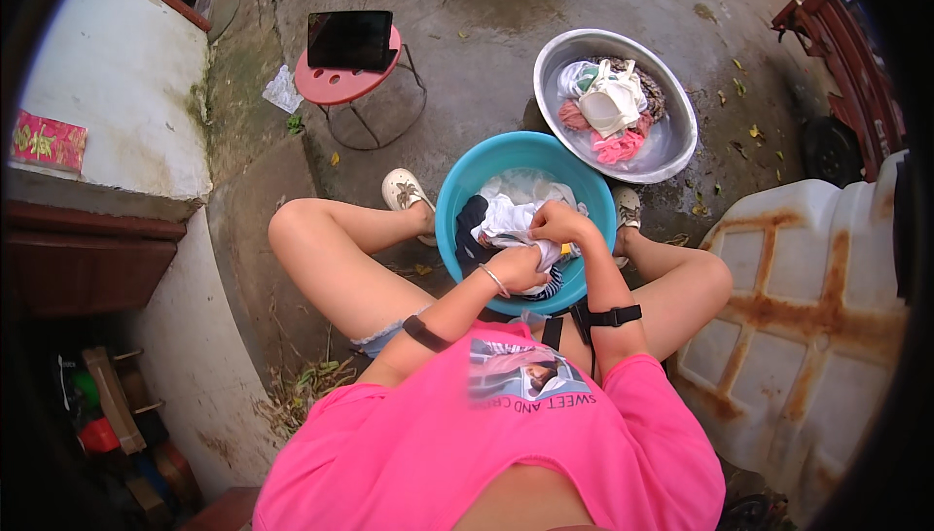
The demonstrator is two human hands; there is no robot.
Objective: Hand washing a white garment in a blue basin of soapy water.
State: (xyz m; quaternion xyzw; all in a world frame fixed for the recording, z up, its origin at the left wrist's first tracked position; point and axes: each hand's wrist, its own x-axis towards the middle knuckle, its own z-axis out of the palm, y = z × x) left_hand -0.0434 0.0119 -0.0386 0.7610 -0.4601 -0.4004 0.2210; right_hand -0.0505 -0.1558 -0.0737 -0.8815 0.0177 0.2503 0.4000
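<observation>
Between my legs stands a round blue plastic basin (pixel 450 223) with wet clothes and some cloudy water in it. My left hand (pixel 519 268), a bracelet at its wrist, is closed on a white garment (pixel 508 217) over the basin's near half. Just beyond it, my right hand (pixel 557 224) pinches the same white cloth, its fingertips bent inward. Dark navy cloth (pixel 471 231) lies at the left inside the basin. A striped piece (pixel 555 284) shows beneath my hands, partly hidden.
Touching distance beyond the blue basin, a metal basin (pixel 684 147) holds white, pink and patterned laundry. A red stool (pixel 336 87) with a black tablet (pixel 350 41) stands far left. A large rust-stained white container (pixel 788 307) is close on my right; a white wall (pixel 126 64) rises left.
</observation>
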